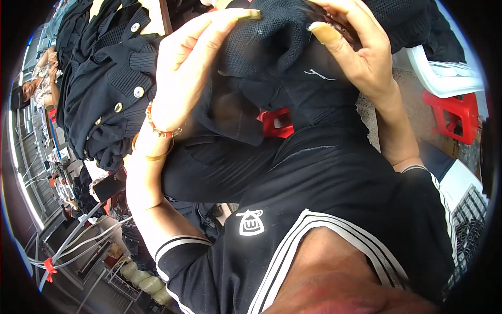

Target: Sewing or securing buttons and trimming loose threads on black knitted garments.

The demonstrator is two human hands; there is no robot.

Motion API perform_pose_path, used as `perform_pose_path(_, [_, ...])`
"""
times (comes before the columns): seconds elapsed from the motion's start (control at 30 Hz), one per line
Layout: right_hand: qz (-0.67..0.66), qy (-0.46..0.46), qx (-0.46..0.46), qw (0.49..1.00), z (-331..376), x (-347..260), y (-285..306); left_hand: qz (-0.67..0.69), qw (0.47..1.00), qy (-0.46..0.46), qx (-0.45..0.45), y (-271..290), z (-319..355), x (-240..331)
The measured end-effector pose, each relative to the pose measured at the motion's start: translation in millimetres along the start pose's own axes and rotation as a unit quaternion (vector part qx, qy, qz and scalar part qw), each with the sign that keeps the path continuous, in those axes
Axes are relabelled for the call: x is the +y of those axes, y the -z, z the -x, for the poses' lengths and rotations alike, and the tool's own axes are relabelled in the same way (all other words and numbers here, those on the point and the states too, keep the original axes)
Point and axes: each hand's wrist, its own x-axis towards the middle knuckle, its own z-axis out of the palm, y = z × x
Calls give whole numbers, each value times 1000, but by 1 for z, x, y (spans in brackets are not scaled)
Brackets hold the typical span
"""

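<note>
Dark knit fabric (266, 44) is bunched up at the top, between my two hands. My left hand (191, 60) pinches its left side with thumb and fingers; the fingertips are partly hidden. On the other side my right hand (361, 55) is closed at the fabric's edge, its thumb pointing inward. Something small, dark and shiny (340, 23) shows behind that thumb, too little of it to name. A loose white thread (320, 75) lies on the dark cloth just below the knit. Bracelets (159, 125) circle my left wrist.
A pile of dark knit cardigans (112, 89) with round buttons lies to my left. Between my legs a red stool (277, 123) shows, and another red stool (454, 118) stands at right beside a white plastic chair (444, 76). Cables (78, 240) hang at lower left. Another person (42, 86) sits far left.
</note>
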Motion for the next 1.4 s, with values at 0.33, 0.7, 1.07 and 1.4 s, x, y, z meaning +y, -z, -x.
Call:
perform_pose_path(0.33, [66,104,-56,991,-7,-5,-3,-9,999,46,-14,-1,0,3])
perform_pose_path(0.7, [106,108,-51,987,-8,-7,-3,-9,999,42,8,-7,2,4])
perform_pose_path(1.07, [223,167,-13,960,-7,-8,-7,17,998,66,17,-9,3,7])
perform_pose_path(1.4, [187,155,-14,970,-7,-7,-11,15,997,68,13,-9,3,4])
